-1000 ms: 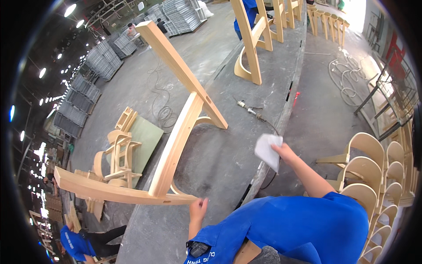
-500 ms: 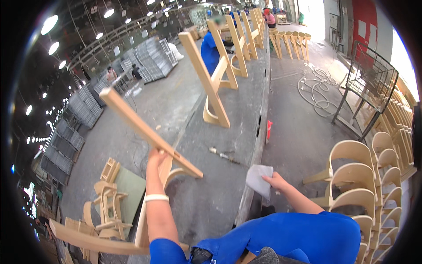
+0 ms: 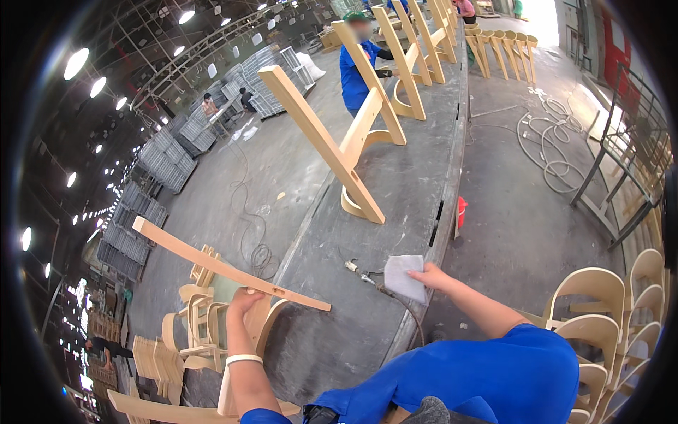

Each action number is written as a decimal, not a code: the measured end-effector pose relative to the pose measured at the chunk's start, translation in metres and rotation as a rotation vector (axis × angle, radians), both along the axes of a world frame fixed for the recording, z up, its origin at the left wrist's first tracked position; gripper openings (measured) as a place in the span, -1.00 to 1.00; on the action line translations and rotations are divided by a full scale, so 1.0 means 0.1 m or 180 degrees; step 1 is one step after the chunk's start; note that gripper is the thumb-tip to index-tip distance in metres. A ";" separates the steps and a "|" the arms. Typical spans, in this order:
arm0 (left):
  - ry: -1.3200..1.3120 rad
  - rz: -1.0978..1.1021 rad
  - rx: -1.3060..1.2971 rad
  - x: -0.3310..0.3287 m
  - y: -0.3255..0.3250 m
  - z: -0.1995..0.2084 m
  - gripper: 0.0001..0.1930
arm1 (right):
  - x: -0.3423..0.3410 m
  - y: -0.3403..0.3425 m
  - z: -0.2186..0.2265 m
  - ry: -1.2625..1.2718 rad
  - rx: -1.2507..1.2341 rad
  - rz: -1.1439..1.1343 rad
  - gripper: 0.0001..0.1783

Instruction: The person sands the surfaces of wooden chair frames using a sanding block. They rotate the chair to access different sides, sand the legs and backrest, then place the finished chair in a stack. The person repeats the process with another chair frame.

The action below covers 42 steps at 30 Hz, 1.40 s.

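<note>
My left hand (image 3: 245, 299) is closed round a pale wooden chair frame (image 3: 219, 262), where its long leg meets the crosspiece. The frame lies tilted at the table's left edge, with a curved rail under the crosspiece and a second leg (image 3: 166, 410) near my left elbow. Between the fingers and thumb of my right hand (image 3: 433, 276) is a light grey sheet (image 3: 405, 277), flat and thin like sandpaper. It hangs above the table's right edge, apart from the frame. An air tool with a hose (image 3: 364, 275) lies on the table just left of the sheet.
Another wooden chair frame (image 3: 328, 141) stands farther up the long grey table (image 3: 318, 339), with several more behind it. A co-worker in blue (image 3: 357, 78) stands left of the table. Curved-back chairs (image 3: 590, 290) fill the right side; a metal rack (image 3: 621, 162) stands beyond.
The chair frame in my left hand has tipped, its long leg now lower and flatter. My right hand has brought the grey sheet a little inward, beside the hose. The whole view has shifted.
</note>
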<state>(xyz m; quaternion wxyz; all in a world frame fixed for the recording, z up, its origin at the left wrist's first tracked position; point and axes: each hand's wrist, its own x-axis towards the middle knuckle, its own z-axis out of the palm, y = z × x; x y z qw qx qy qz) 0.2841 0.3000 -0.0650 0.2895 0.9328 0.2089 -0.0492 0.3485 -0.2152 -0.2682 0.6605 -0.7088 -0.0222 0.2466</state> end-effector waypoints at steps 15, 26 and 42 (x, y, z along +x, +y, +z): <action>-0.1241 -0.0155 0.1710 -0.63 -1.34 -0.05 -0.55 | -0.48 -0.07 0.26 0.0033 0.0270 -0.0213 -0.54; -0.0141 -0.0403 0.1113 -1.06 -1.98 -0.15 -0.67 | -0.55 0.07 1.33 -0.0327 0.0878 -0.0405 -0.57; -0.0479 -0.0376 0.1087 -1.68 -2.48 -0.59 -0.71 | -0.10 0.82 1.80 -0.1147 -0.0171 0.0821 -0.57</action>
